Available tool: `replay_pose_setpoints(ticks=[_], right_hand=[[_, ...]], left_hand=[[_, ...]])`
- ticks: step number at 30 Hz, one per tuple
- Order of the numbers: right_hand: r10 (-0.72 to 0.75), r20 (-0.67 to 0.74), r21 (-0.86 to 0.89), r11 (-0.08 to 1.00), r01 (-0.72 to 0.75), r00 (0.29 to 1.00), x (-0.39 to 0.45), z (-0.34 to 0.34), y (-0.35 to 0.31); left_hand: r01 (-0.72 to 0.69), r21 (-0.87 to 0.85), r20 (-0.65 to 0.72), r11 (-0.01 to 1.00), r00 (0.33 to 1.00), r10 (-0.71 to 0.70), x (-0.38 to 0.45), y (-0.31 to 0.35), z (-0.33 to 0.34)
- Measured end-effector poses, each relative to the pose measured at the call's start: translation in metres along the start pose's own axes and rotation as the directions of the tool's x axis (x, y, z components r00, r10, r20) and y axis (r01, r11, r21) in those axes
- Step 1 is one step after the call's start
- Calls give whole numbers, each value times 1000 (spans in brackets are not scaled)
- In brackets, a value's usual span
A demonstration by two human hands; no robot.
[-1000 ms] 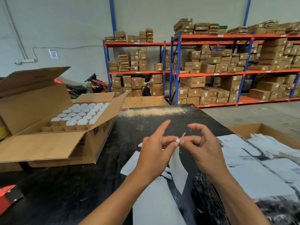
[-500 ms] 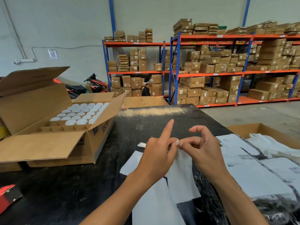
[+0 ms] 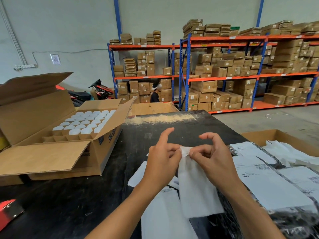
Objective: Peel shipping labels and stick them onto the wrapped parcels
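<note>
Above the black table (image 3: 72,213), the left hand (image 3: 162,163) and right hand (image 3: 215,161) are pinching the label (image 3: 195,187) at its top corner, fingertips closed; peeling slowly should be keeping it flat for the parcels (image 3: 269,192) beside.

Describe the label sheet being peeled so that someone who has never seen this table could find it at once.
Start at the black worktable and go to its near right part, where both hands meet. The white rectangular label sheet hangs from the left hand and right hand, pinched at its top corner. Unlike the flat white papers beside it, it is lifted and its corner curls.
</note>
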State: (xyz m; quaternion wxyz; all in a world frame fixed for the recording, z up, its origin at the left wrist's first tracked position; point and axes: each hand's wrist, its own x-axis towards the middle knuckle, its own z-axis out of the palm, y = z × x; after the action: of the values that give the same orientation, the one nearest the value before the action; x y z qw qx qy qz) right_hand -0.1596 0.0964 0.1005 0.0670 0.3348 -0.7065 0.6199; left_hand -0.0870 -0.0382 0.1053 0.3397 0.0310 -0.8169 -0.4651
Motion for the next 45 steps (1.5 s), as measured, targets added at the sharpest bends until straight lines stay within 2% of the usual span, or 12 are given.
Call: replay_pose_setpoints(ticks=[5, 12, 16, 24, 32, 35, 38, 41, 45], right_hand=[[48, -12, -7, 999, -48, 999, 0, 3, 6], [52, 17, 62, 997, -53, 998, 2, 19, 3], [40, -1, 104, 994, -39, 999, 4, 28, -3], [63, 6, 58, 996, -63, 998, 6, 37, -2], [94, 12, 66, 993, -95, 995, 7, 33, 5], [84, 29, 60, 995, -86, 996, 6, 32, 2], [79, 53, 7, 997, -79, 996, 8, 32, 0], [87, 18, -70, 994, -85, 996, 15, 31, -1], [126, -56, -110, 985, -131, 990, 33, 25, -9]], left_hand=[[169, -213, -37, 962, 983, -181, 7, -4, -7], [215, -382, 14, 899, 974, -227, 2, -1, -12], [193, -346, -4, 918, 978, -208, -1, -2, -17], [162, -283, -31, 945, 984, -177, -4, -6, -18], [227, -401, 35, 888, 972, -233, -4, -10, -17], [237, -366, 34, 900, 970, -242, -2, -10, -15], [233, -307, -20, 923, 968, -251, 1, -13, -13], [224, -288, -110, 931, 958, -264, 10, -19, -21], [270, -461, -228, 845, 884, -407, 34, -27, -45]])
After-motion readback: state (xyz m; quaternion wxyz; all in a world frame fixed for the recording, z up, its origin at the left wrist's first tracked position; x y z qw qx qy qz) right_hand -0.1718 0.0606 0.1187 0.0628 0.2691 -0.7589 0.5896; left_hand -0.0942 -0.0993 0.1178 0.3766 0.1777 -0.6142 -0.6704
